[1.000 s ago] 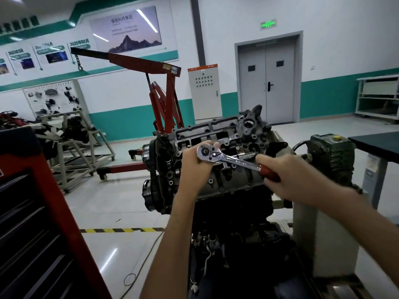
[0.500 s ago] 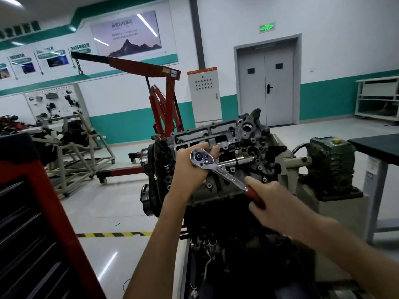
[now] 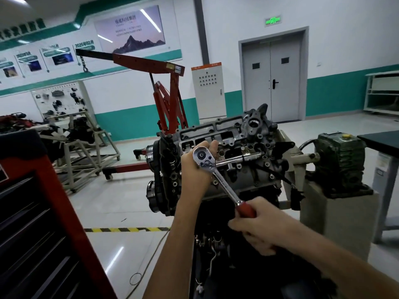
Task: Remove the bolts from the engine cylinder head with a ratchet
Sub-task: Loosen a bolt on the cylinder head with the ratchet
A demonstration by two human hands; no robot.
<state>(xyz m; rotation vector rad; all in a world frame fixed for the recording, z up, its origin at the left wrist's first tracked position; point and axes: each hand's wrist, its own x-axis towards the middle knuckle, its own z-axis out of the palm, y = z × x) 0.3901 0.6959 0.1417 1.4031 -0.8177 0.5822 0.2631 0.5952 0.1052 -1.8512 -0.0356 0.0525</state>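
Fingers (image 3: 212,146) of the left hand (image 3: 194,169) curl up behind the round head (image 3: 202,157) of the ratchet (image 3: 224,184), cupping it against the side face of the cylinder head (image 3: 254,145) near that casting's upper left end. Only the fingertips show above the chrome. Fingers (image 3: 246,231) of the right hand (image 3: 259,223) wrap the red grip (image 3: 245,209) in a closed fist. The ratchet's long axis runs on a diagonal, head high and left, grip low and right, with its flat face turned to the camera. Socket and bolt are hidden behind it. The left forearm rises steeply from the bottom edge. The right forearm comes in from the lower right corner, and its fist sits below the engine's lower edge. A red engine hoist (image 3: 170,98) stands behind.
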